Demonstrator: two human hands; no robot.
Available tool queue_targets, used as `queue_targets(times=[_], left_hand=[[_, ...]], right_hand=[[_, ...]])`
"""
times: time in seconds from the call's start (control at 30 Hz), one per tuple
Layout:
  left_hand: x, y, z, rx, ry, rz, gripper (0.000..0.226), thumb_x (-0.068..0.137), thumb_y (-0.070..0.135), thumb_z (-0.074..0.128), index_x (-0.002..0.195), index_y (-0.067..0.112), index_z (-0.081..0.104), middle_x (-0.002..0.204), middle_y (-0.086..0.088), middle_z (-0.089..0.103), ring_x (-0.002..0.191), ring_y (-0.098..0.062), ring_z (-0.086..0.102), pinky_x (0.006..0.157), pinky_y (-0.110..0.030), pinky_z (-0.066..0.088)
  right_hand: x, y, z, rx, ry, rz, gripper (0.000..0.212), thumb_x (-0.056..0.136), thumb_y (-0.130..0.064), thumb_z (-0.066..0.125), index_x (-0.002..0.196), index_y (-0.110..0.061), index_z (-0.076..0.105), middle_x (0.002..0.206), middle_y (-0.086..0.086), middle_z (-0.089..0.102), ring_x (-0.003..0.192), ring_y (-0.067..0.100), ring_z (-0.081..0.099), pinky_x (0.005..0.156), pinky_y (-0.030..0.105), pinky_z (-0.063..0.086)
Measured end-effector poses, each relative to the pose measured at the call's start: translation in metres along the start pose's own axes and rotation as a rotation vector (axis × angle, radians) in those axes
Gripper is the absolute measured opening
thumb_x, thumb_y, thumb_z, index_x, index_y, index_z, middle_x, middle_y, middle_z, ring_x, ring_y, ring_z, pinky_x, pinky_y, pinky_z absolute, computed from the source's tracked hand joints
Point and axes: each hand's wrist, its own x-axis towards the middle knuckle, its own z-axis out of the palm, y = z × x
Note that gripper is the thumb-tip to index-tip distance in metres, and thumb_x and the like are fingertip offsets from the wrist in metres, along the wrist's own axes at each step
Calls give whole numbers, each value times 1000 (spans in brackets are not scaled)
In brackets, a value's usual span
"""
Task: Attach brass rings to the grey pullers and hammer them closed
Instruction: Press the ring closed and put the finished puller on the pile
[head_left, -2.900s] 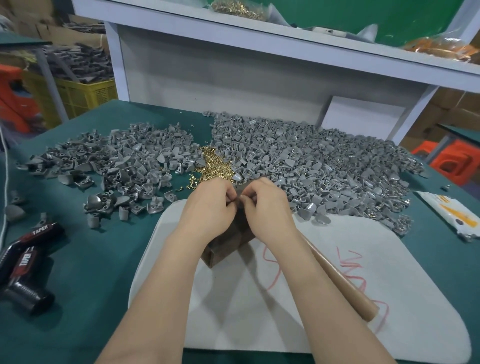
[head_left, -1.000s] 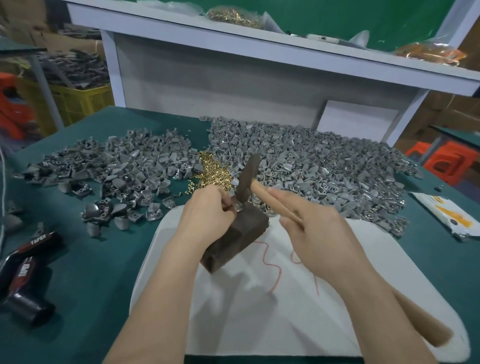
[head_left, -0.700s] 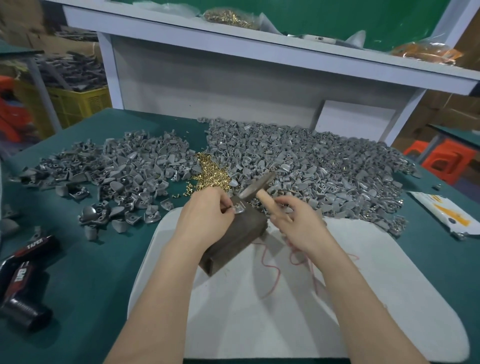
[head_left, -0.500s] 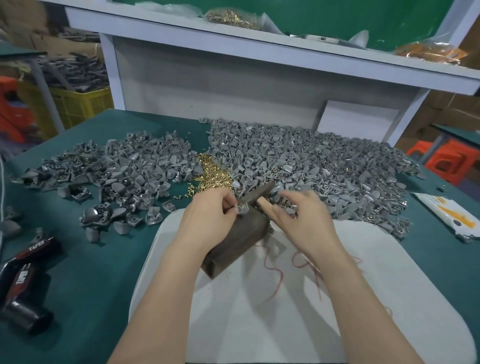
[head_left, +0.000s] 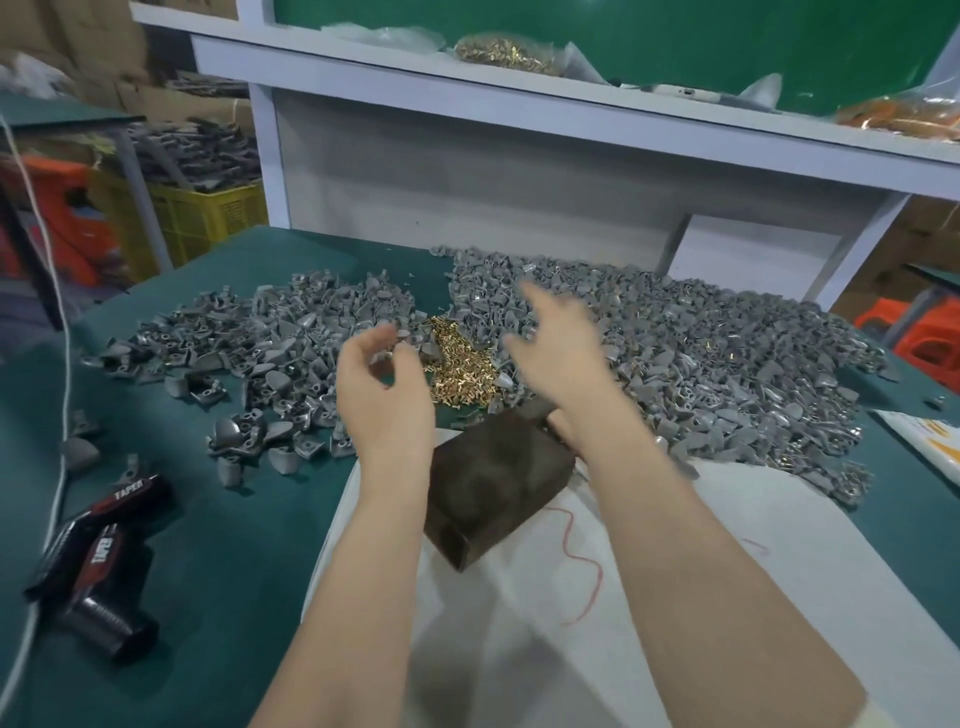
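Grey metal pullers (head_left: 675, 353) lay heaped by loose brass rings (head_left: 457, 364); plenty seemed left. My left hand (head_left: 384, 395) and right hand (head_left: 561, 348) hovered open, empty.

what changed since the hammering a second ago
Both hands have left the dark block and moved forward: the left hand lifted over the left pile of grey pullers, fingers loosely curled; the right hand let go of the hammer and reaches, open, toward the right pile. Block, brass rings and white mat stayed put.
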Motion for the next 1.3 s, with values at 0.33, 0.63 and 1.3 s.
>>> queue_targets(times=[0.33,0.63,1.3], left_hand=[[5,2,-7,-110,191,17,25,89,7,47,97,31,52,115,-4,56,91,-10,52,67,-8,41],[3,-2,-1,-39,-300,-103,25,96,5,48,103,24,63,108,3,66,90,3,60,80,-11,47],[9,-3,-6,-375,30,-218,6,93,6,57,95,8,62,92,-3,65,76,-5,66,70,-12,51]], right_hand=[[-20,-71,79,-162,-465,-371,22,93,-23,48,107,-15,62,104,8,67,99,28,60,87,37,47],[-16,-27,17,732,-297,-117,5,90,-9,61,86,-10,64,73,0,66,58,0,61,58,12,47],[18,-31,79,-380,-395,40,38,81,-4,58,118,-2,55,123,15,56,108,33,57,80,38,45]])
